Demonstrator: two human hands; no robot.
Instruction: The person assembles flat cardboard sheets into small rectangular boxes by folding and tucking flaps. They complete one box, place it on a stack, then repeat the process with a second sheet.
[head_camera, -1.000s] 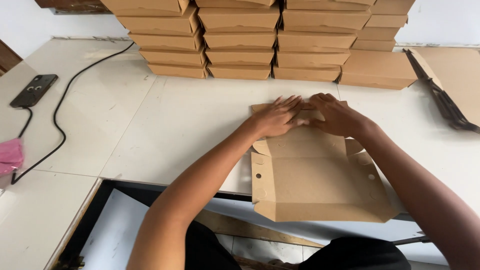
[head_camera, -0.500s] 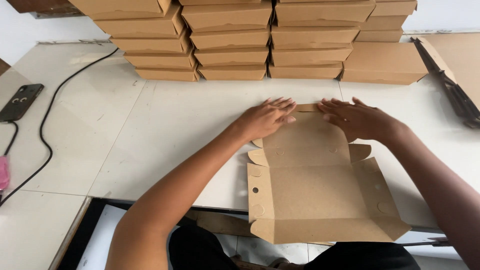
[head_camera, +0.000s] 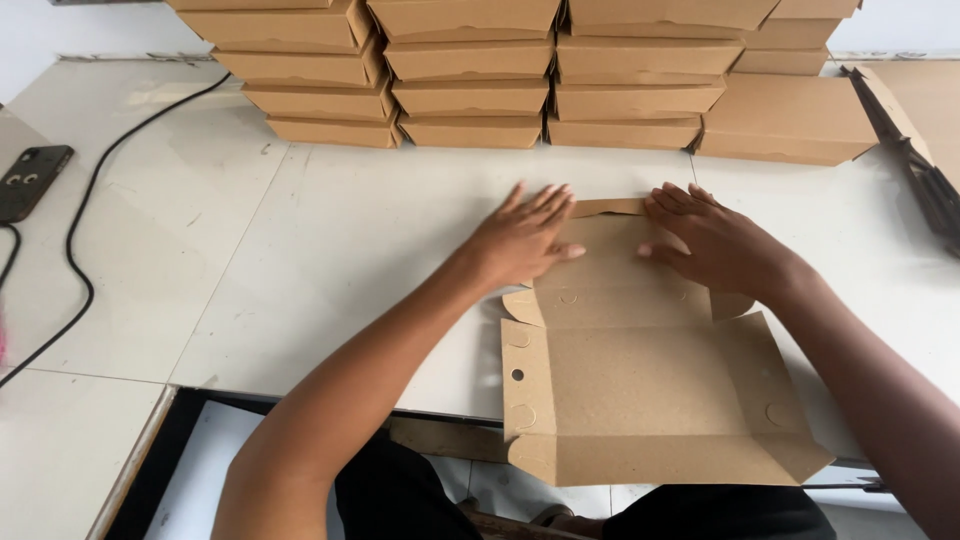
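Note:
A flat, unfolded brown cardboard box blank (head_camera: 640, 380) lies on the white table (head_camera: 330, 260), its near edge hanging over the table's front. My left hand (head_camera: 525, 235) presses flat on the blank's far left part, fingers spread. My right hand (head_camera: 715, 240) presses flat on its far right part, fingers apart. Between the two hands the far flap of the blank (head_camera: 605, 208) shows. Neither hand grips anything.
Stacks of folded brown boxes (head_camera: 470, 70) line the back of the table, with a single one (head_camera: 790, 120) at the right. A black phone (head_camera: 30, 180) and a black cable (head_camera: 90, 230) lie at the left. Dark flat material (head_camera: 925, 170) lies at the far right.
My hands have moved apart on the far part of the blank, sliding outward and flattening it. The view has shifted slightly closer.

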